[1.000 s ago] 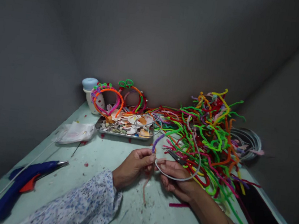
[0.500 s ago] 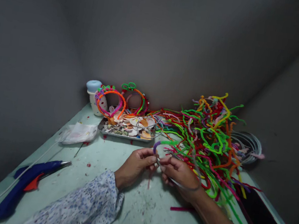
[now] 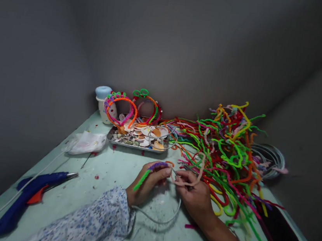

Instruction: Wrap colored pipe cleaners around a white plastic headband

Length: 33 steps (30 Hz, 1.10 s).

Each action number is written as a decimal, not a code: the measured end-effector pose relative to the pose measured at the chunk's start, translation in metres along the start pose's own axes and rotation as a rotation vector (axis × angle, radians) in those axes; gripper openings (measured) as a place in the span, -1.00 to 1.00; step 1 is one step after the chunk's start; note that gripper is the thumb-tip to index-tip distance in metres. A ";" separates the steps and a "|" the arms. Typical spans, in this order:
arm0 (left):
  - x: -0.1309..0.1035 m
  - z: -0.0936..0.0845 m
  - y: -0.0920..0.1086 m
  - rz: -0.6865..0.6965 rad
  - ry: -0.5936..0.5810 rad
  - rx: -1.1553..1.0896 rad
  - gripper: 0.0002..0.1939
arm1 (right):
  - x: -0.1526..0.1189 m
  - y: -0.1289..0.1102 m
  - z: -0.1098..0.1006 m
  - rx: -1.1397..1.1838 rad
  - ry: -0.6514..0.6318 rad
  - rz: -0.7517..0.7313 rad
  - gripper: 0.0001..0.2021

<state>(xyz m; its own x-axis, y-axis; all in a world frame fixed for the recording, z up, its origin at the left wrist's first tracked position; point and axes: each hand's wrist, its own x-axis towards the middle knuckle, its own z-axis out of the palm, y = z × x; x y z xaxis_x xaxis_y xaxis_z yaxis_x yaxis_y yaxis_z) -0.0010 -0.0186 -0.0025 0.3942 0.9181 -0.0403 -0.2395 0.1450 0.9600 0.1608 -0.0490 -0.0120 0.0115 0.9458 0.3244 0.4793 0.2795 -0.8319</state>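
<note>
Near the middle of the table, my left hand (image 3: pixel 149 181) is closed on a headband wire wrapped in green, purple and orange fuzzy stem (image 3: pixel 157 167). A bare grey stretch of the wire (image 3: pixel 163 222) curves down below both hands. My right hand (image 3: pixel 193 191) pinches a pale pink fuzzy stem (image 3: pixel 200 172) close to the left fingertips; the stem loops up over the right fingers. Something thin and metallic shows between the hands, partly hidden by the fingers.
A metal tray (image 3: pixel 134 147) of shells stands behind, with colourful headbands (image 3: pixel 135 111) and a blue-lidded bottle (image 3: pixel 103 105). Tangled fuzzy stems (image 3: pixel 230 148) and coiled wire (image 3: pixel 280 162) lie right. A blue glue gun (image 3: pixel 31 194) and plastic bag (image 3: pixel 87 143) lie left.
The wrapped band has turned, its green end swinging from the right to over my left hand. The bare wire now curves below the hands, and the pink stem has risen over my right hand.
</note>
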 end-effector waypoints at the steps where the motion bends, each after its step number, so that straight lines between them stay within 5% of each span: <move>1: 0.000 0.000 -0.001 0.002 0.010 0.014 -0.72 | 0.000 0.000 0.000 -0.015 0.002 -0.012 -0.87; 14: 0.002 -0.001 -0.002 -0.022 0.068 0.152 -0.81 | -0.003 0.007 0.006 0.003 -0.102 0.042 -0.77; 33: 0.001 0.001 0.004 0.018 0.141 0.337 -0.81 | 0.000 0.010 0.010 -0.128 0.000 -0.070 -0.75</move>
<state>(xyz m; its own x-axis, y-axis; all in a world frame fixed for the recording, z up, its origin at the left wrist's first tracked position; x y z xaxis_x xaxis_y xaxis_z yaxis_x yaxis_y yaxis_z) -0.0007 -0.0179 0.0018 0.2609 0.9646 -0.0379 0.0696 0.0204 0.9974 0.1563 -0.0443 -0.0246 -0.0257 0.9246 0.3800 0.5872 0.3216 -0.7428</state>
